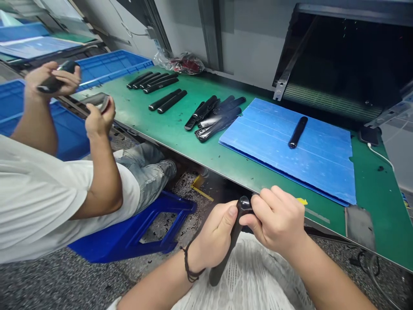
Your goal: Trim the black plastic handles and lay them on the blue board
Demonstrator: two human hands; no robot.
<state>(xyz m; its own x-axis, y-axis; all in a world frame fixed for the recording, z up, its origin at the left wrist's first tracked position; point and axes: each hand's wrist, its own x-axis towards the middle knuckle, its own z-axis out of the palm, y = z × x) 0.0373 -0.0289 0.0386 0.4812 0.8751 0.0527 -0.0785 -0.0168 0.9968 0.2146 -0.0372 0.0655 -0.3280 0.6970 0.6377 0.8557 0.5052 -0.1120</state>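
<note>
My left hand point(217, 234) is wrapped round a long black plastic casing point(226, 262) with a glossy rounded top end, tilted in front of my body. At that top end my right hand point(277, 217) is closed, its thumb and bent forefinger pinched together. Something thin and dark shows between those fingers and the casing, too small to name. A similar black casing point(298, 132) lies alone on a blue corrugated plastic sheet point(258, 125) on the green table point(206, 153), beyond my hands.
A heap of black casings point(216, 116) and several in rows point(153, 81) lie leftward. At left, a co-worker point(48, 193) handles dark parts beside blue crates point(112, 64). There is a blue stool point(129, 237) below, a phone point(369, 135) with a white cable, and a grey slab point(359, 226).
</note>
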